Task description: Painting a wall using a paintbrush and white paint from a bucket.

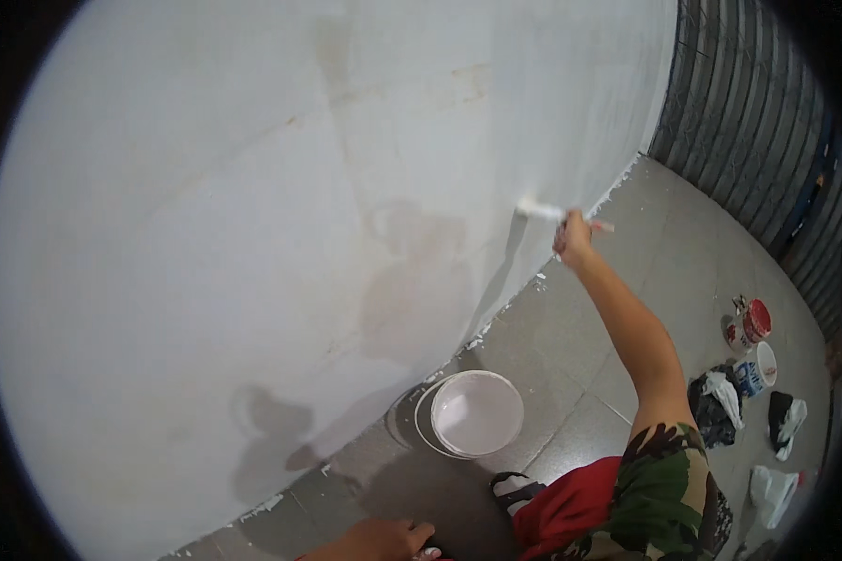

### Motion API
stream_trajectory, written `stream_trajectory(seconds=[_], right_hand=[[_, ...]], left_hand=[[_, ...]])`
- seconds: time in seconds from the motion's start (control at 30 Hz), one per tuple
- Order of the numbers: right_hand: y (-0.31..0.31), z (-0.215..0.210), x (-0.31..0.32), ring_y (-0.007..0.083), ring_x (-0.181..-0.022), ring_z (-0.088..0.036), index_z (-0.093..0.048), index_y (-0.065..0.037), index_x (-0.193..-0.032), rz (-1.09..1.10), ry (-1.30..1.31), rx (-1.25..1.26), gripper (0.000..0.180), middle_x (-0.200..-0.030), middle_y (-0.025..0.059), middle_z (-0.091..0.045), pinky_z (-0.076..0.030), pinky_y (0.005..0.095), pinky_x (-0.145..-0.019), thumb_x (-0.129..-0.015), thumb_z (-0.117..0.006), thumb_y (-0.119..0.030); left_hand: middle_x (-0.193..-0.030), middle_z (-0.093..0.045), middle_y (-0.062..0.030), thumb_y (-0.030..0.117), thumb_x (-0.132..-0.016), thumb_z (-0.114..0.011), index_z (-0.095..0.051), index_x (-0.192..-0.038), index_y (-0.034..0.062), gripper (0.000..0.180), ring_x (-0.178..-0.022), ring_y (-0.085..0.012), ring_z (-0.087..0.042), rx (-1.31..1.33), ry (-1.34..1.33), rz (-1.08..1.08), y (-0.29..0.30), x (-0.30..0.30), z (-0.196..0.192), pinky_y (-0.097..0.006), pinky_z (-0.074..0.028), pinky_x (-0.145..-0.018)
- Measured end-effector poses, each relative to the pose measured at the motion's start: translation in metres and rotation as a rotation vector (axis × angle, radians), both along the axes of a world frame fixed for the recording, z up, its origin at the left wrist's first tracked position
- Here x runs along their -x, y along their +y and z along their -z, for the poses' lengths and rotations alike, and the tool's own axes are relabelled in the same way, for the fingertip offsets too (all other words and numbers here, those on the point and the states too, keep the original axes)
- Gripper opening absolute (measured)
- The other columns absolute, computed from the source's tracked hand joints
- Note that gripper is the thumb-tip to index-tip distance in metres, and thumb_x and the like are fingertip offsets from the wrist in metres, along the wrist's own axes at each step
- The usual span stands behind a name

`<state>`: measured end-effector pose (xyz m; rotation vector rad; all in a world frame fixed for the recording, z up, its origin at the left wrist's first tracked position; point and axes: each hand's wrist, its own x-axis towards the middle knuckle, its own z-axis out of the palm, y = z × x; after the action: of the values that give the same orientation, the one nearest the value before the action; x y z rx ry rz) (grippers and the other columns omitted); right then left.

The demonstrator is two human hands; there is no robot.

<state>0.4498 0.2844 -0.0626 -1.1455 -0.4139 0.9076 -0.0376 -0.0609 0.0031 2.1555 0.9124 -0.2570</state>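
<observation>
The right hand [573, 236] is stretched out at arm's length and closed around the handle of a paintbrush [539, 211], whose white-loaded bristles are pressed against the white wall [253, 206] just left of the hand. The left hand [384, 539] is seen at the lower edge, loosely curled with fingertips resting on the grey tiled floor [627, 280]; nothing is held in it.

Between the two hands, close to the foot of the wall, a round white bucket [475, 413] of pale paint is set on the floor. Well to the right of the right arm, small paint cans [750, 323], one red-lidded, are grouped with crumpled black and white bags [720, 402].

Bare floor is left open beyond the right hand, bounded on its far side by a dark ribbed shutter [758, 122].
</observation>
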Motion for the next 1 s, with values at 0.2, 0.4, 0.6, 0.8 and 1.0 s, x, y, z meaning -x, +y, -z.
stream_trajectory(seconds=[0.2, 0.4, 0.6, 0.8, 1.0], right_hand=[[-0.076, 0.029, 0.051, 0.0095, -0.038, -0.032, -0.045, -0.015, -0.068, -0.132, -0.058, 0.272, 0.029, -0.052, -0.0034, -0.037, -0.024, 0.0257, -0.036, -0.088, -0.052, -0.035], [-0.137, -0.032, 0.123, 0.0162, -0.059, -0.054, -0.062, -0.006, -0.079, -0.809, -1.043, 0.249, 0.036, -0.066, 0.0047, -0.057, -0.043, 0.0326, -0.055, -0.089, -0.053, -0.039], [-0.170, 0.019, 0.190, 0.0291, -0.072, -0.063, -0.067, -0.004, -0.084, -1.408, -1.434, 0.094, 0.032, -0.076, 0.0158, -0.064, -0.049, 0.0412, -0.067, -0.084, -0.060, -0.036], [-0.182, 0.092, 0.202, 0.0388, -0.078, -0.064, -0.067, -0.005, -0.078, -1.547, -1.619, 0.174, 0.032, -0.079, 0.0204, -0.065, -0.051, 0.0451, -0.071, -0.081, -0.061, -0.037], [-0.180, 0.121, 0.208, 0.0392, -0.074, -0.063, -0.066, -0.005, -0.072, -1.470, -1.607, 0.249, 0.034, -0.075, 0.0212, -0.064, -0.051, 0.0454, -0.070, -0.081, -0.060, -0.037]], left_hand=[[-0.107, -0.061, -0.0237, 0.042, -0.099, -0.041, -0.051, -0.120, 0.0077, 0.041, -0.101, -0.0424, -0.059, 0.334, 0.218, 0.166, 0.020, 0.002, -0.014, -0.052, -0.045, -0.088], [-0.100, -0.061, -0.0237, 0.041, -0.099, -0.042, -0.053, -0.112, 0.0032, 0.041, -0.096, -0.0434, -0.060, 0.099, 0.153, 0.178, 0.016, 0.001, 0.006, -0.050, -0.047, -0.084], [-0.097, -0.061, -0.0227, 0.041, -0.099, -0.041, -0.053, -0.109, 0.0027, 0.041, -0.093, -0.0424, -0.061, 0.177, 0.159, 0.239, 0.014, -0.001, -0.001, -0.051, -0.046, -0.083], [-0.096, -0.061, -0.0231, 0.040, -0.099, -0.042, -0.053, -0.109, 0.0038, 0.039, -0.094, -0.0407, -0.061, 0.203, 0.176, 0.201, 0.010, 0.002, 0.000, -0.051, -0.046, -0.083], [-0.096, -0.064, -0.0214, 0.037, -0.099, -0.043, -0.055, -0.104, 0.0017, 0.038, -0.092, -0.0372, -0.064, 0.125, 0.167, 0.225, 0.012, 0.002, -0.002, -0.047, -0.049, -0.083]])
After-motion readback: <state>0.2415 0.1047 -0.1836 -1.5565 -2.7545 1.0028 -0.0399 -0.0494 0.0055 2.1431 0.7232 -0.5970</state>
